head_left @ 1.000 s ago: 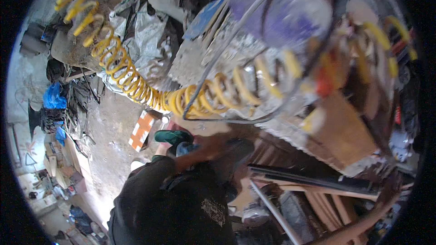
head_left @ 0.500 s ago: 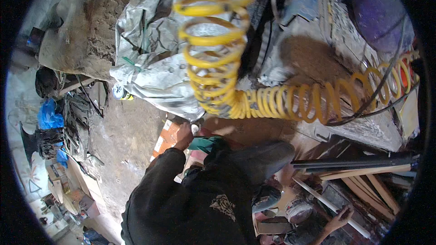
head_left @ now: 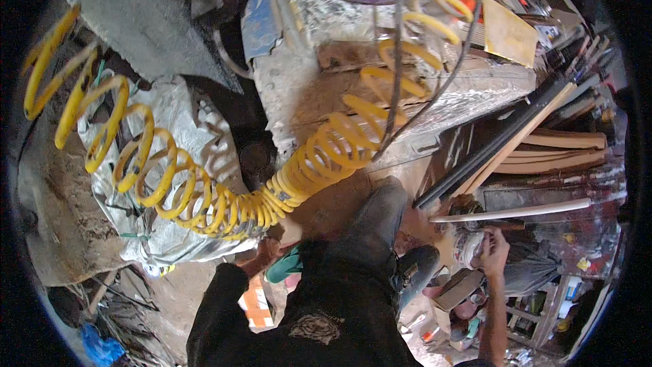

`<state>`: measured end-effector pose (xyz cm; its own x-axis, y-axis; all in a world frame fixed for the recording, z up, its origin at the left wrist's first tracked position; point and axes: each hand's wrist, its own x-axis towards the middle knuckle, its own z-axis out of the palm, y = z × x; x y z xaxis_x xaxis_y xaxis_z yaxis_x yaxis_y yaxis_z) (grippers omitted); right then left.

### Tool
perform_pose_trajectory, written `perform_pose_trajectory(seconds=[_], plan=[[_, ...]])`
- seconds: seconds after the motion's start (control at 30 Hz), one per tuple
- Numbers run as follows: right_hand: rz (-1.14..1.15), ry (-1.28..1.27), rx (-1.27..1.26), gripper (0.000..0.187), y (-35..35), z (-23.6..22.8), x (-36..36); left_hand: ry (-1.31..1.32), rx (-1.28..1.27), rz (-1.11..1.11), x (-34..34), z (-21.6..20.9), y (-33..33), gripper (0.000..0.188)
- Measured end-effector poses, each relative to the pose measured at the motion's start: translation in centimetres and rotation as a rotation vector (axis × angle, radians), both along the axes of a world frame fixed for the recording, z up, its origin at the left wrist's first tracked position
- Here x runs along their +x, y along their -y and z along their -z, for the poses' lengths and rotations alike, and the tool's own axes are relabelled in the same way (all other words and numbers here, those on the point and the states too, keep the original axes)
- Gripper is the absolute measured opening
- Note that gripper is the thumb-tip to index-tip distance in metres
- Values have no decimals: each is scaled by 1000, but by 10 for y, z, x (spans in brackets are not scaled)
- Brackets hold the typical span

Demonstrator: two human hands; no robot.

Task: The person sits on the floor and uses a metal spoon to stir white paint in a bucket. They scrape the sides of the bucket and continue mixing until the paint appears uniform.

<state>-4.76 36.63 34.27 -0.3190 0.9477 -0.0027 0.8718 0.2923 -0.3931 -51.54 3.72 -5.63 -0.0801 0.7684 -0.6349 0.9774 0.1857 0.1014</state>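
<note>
My left hand (head_left: 265, 255), at the end of a dark sleeve, is closed beside the lower edge of a whitish sack (head_left: 183, 248). What it holds, if anything, is hidden. A piece of green cloth (head_left: 283, 268) lies right next to it, and an orange-and-white box (head_left: 256, 304) is just below. On the right side my bare right forearm reaches up. My right hand (head_left: 494, 251) has its fingers curled against the side of a paint-smeared can (head_left: 468, 247). A dark piece (head_left: 508, 225) lies across beside the can's top.
A coiled yellow air hose (head_left: 272, 200) hangs across the view in front of the sack. A dusty block-like bench (head_left: 319, 95) stands ahead. Black tubes (head_left: 475, 156), wooden strips (head_left: 553, 163) and a white rod (head_left: 516, 211) lie to the right. Beneath is a small cardboard box (head_left: 460, 289).
The view has swung to the right. My right hand has gone from over the white rod to the paint-smeared can. The left hand stays by the sack's edge.
</note>
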Motion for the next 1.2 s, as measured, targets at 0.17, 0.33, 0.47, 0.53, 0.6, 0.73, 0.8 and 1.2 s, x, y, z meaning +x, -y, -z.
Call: perform_pose_trajectory(seconds=[0.17,0.33,0.47,0.53,0.6,0.73,0.8,1.2], plan=[[-175,-228,136,21,73,49,-87,-4,691,12,13,-143,-76,23],[-131,-333,-80,54,124,70,-183,636,1066,-21,61,-290,-187,23],[71,-453,191,47,126,48,-183,991,1285,343,111,-380,-225,22],[224,-570,363,42,128,37,-163,1220,1250,468,138,-407,-232,21],[295,-544,307,30,135,32,-137,1484,1123,521,165,-423,-232,20],[396,-526,350,16,165,29,-104,1389,1068,282,216,-423,-228,14],[550,-561,11,12,183,35,-104,1510,876,-10,247,-405,-240,15],[1075,-687,-72,19,159,111,-60,609,739,447,299,-294,-339,25]])
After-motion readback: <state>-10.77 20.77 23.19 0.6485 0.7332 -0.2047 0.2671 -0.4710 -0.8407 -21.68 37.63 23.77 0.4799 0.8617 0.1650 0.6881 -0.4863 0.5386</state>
